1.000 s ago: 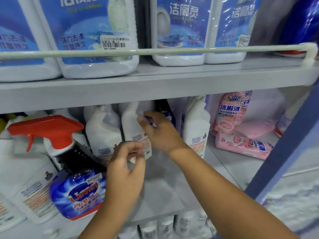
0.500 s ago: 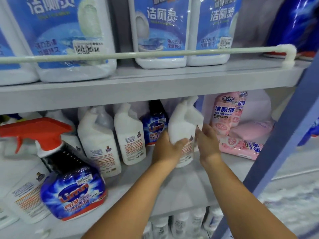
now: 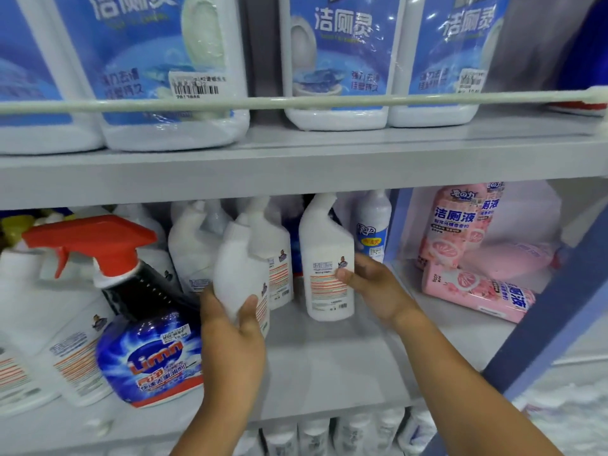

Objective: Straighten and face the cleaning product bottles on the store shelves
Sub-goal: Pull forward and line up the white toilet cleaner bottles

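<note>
Shelving carries the stock. On the middle shelf [image 3: 329, 366], our left hand [image 3: 232, 343] now grips one white bottle [image 3: 240, 278] lifted near the front edge; our right hand [image 3: 375, 287] has shifted to hold its upright neighbour [image 3: 325, 268]. Both backs face out; turning remains. A spray bottle [image 3: 144, 340] stands leftward.

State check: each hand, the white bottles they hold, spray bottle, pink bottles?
Left hand: grips white angled-neck bottle, lifted.
Right hand: holds upright white labelled bottle.
Red-trigger blue spray bottle: upright.
Pink bottle: lying down.
Pink bottle behind: upright.
</note>
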The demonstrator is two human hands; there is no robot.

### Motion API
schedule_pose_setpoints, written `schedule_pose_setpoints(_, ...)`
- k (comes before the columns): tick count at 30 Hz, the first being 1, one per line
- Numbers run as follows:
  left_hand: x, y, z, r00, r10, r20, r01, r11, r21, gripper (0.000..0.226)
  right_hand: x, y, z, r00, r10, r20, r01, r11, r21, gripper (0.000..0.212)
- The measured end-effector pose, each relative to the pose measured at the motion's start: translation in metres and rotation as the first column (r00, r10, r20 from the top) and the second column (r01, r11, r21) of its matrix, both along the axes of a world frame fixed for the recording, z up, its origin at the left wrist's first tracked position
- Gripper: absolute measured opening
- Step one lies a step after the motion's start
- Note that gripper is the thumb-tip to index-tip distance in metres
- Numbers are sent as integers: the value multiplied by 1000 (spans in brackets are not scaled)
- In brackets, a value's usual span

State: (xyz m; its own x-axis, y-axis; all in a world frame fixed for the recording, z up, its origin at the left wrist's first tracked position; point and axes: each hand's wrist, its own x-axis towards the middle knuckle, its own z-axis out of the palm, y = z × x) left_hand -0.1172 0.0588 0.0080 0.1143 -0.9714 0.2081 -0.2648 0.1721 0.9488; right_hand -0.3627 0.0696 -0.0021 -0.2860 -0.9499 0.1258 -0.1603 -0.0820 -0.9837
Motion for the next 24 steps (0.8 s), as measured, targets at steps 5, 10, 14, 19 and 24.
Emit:
schedule_pose_setpoints(5, -2, -1, -6, 999, 32, 18, -31, 999, -30, 46, 28, -20, -9, 980, 197, 23, -197, 980, 11, 37)
schedule_pose_setpoints(10, -2, 0, -8, 1000, 0, 21, 0, 1000, -18, 51, 32, -29, 2, 970, 234, 60, -237, 970, 49, 43)
schedule_pose_setpoints(14, 6, 11, -7, 996, -88, -14, 88, 996, 15, 67, 26, -46, 48, 967, -235, -100, 225, 969, -104, 28)
schedule_pose_setpoints(19, 44, 49, -13, 957, -275, 89, 274, 961, 27, 71, 23, -97, 85, 866, -333, -374, 314, 943, -113, 42)
schedule_pose_setpoints(24, 123, 1, -13, 958, -157, 239, 147, 987, 58, 36, 16, -114, 82, 852, -362, -378, 333, 932, -141, 21)
